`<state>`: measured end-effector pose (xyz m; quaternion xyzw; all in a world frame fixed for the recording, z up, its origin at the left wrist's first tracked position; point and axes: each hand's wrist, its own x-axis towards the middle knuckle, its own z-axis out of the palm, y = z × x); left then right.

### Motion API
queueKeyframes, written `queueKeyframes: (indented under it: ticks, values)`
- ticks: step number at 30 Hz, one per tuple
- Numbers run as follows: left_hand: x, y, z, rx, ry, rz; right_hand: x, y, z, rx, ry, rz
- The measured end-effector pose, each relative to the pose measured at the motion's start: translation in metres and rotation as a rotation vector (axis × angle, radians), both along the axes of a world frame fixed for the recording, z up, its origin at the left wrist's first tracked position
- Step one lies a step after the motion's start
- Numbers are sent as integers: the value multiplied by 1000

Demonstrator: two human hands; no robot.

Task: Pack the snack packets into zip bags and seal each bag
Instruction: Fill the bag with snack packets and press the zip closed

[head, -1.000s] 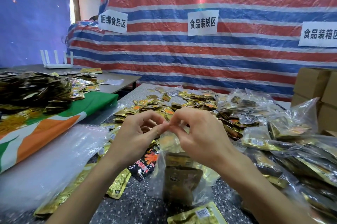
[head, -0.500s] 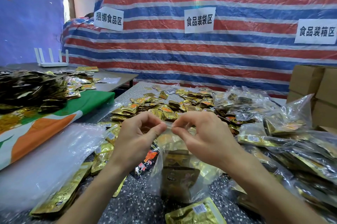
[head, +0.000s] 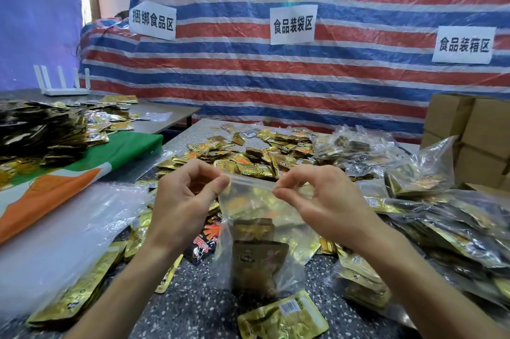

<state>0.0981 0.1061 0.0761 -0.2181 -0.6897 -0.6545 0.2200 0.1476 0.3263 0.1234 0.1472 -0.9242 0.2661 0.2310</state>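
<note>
I hold the clear zip bag point(head: 249, 202) between my two hands, above the speckled table point(head: 198, 308). My left hand point(head: 182, 200) pinches the left end of the zip strip point(head: 251, 181) between thumb and forefinger. My right hand point(head: 328, 206) pinches the same strip more to the right, in the same way. The other fingers of both hands are curled. The strip runs almost level from one pinch to the other, and the bag hangs down from it. Brown snack packets point(head: 259, 260) stand in the lower part of the bag, one in front of another. I cannot tell if the zip is closed along its whole length.

Just below the bag, near the front edge, lies one loose gold packet point(head: 281, 319). A black packet with orange print point(head: 202, 240) lies beside my left wrist, partly behind the bag. Beyond my hands a heap of gold packets point(head: 248, 156) covers the table. To my right many filled clear bags point(head: 441, 228) are piled, and behind them stand cardboard boxes point(head: 480, 131). To my left lies a pile of translucent plastic point(head: 55, 228), next to a green and orange cloth point(head: 82, 173). A striped tarp point(head: 276, 76) with paper signs point(head: 293, 24) closes the back.
</note>
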Motion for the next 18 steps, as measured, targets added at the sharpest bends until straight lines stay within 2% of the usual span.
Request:
queueKeyframes:
  ticks: [6,18]
  values:
    - [-2,-2,0,68,12,13,0,17,2,-1,-23,-25]
    - [-3,0,-1,87,87,43,14,56,2,-81,-68,-58]
